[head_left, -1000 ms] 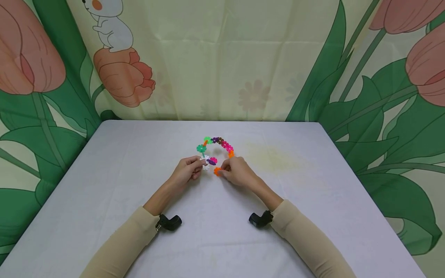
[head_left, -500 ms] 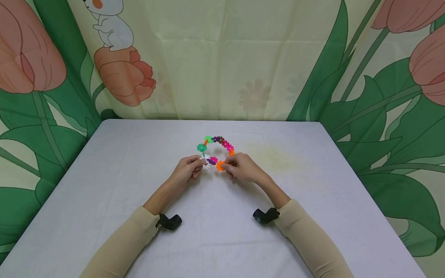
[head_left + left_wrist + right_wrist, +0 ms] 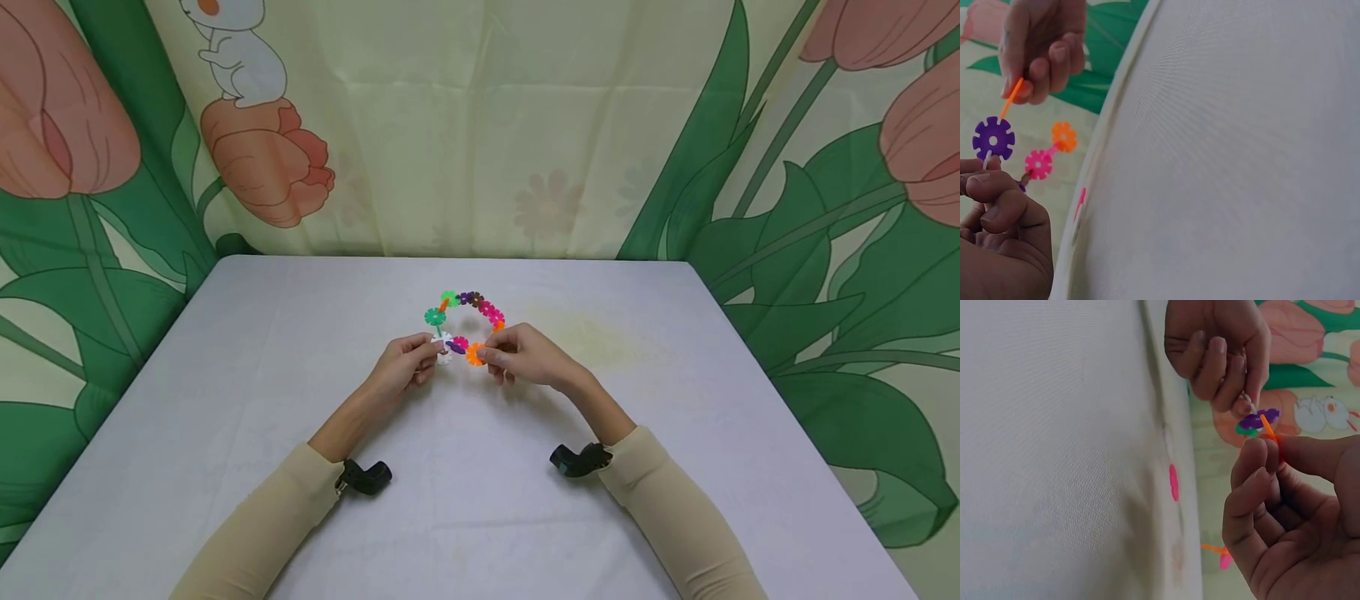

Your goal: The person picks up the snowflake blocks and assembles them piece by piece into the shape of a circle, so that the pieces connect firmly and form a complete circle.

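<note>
In the head view, my left hand [image 3: 408,364] pinches a white snowflake disc [image 3: 444,359] at one end of a curved chain of interlocking plastic discs. A purple disc [image 3: 994,139] juts from the white one toward the other hand. Between thumb and fingertips, my right hand [image 3: 528,357] pinches an orange snowflake disc [image 3: 474,354]. Seen edge-on in the left wrist view, its tip is right at the purple disc's notched rim. Teal [image 3: 435,317], bright green [image 3: 449,298], brown [image 3: 476,298] and pink [image 3: 495,316] discs arc behind both hands.
One loose pink disc [image 3: 1174,482] lies on the white-clothed table [image 3: 420,517], beyond the hands. A curtain [image 3: 480,150] printed with tulips and a rabbit hangs behind the table's far edge. Dark wrist cameras [image 3: 366,477] sit at both sleeve cuffs.
My right hand has shifted slightly right and away from me, turning the orange disc and bringing it up beside the purple one. My left hand has stayed almost still on the white disc.
</note>
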Tool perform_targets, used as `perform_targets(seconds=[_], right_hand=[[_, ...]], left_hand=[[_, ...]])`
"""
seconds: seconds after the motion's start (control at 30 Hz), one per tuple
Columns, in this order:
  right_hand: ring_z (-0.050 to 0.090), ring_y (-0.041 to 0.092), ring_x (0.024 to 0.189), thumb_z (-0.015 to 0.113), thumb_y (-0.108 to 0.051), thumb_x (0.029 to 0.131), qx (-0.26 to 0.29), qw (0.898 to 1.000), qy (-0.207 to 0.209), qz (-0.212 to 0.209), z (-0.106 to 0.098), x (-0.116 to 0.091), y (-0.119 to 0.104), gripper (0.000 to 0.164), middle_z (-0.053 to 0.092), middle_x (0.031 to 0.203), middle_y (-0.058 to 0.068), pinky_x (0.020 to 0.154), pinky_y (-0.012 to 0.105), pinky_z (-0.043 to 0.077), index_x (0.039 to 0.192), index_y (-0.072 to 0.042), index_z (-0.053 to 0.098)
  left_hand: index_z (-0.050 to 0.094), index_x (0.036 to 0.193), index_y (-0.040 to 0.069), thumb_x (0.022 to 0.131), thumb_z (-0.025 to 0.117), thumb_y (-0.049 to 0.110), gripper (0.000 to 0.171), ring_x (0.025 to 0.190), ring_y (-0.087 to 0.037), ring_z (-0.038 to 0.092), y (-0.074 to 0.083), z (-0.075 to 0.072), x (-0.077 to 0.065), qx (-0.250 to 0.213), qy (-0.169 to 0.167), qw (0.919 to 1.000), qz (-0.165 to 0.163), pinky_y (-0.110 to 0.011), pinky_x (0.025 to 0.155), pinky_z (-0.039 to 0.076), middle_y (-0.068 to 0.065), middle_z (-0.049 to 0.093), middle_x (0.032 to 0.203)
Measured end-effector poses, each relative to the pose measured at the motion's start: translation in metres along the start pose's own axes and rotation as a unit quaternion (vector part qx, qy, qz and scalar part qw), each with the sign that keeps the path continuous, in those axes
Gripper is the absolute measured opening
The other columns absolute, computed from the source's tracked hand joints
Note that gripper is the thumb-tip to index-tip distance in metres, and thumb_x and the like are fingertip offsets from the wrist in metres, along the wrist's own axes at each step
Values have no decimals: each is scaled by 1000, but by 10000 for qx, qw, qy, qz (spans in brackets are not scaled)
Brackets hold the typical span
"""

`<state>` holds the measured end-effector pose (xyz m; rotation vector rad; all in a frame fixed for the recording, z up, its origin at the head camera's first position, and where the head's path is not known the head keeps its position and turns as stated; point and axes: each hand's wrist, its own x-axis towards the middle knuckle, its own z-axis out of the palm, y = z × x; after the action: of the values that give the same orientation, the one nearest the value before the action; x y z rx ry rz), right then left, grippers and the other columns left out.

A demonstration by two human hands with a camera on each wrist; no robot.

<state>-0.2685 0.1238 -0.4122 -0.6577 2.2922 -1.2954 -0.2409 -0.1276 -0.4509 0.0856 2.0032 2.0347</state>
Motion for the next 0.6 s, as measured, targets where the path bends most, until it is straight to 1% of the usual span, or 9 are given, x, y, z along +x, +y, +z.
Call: perform_targets(seconds=[0.17,0.43,0.6], right_hand=[[61,17,66,66,-20,105,27,10000,21,14,2,0,0,28,66,75,4,64,29,54,102,7,72],[62,17,67,66,-20,105,164,9999,4,17,4,1,0,29,66,74,4,64,30,54,101,8,72],[62,18,69,66,-19,105,232,9997,-39,73,5,1,-2,28,66,76,4,63,27,53,103,7,74]], left_hand=[[54,101,-3,110,56,22,27,60,-11,40,0,0,0,15,1,10000,-49,-26,57,31,4,44,70],[53,99,-3,110,57,22,28,60,-11,40,1,0,1,8,-14,10000,-37,-26,57,29,4,42,69],[54,96,-1,109,58,22,26,60,-11,39,1,1,0,-50,-20,10000,-53,-26,56,29,4,42,69]])
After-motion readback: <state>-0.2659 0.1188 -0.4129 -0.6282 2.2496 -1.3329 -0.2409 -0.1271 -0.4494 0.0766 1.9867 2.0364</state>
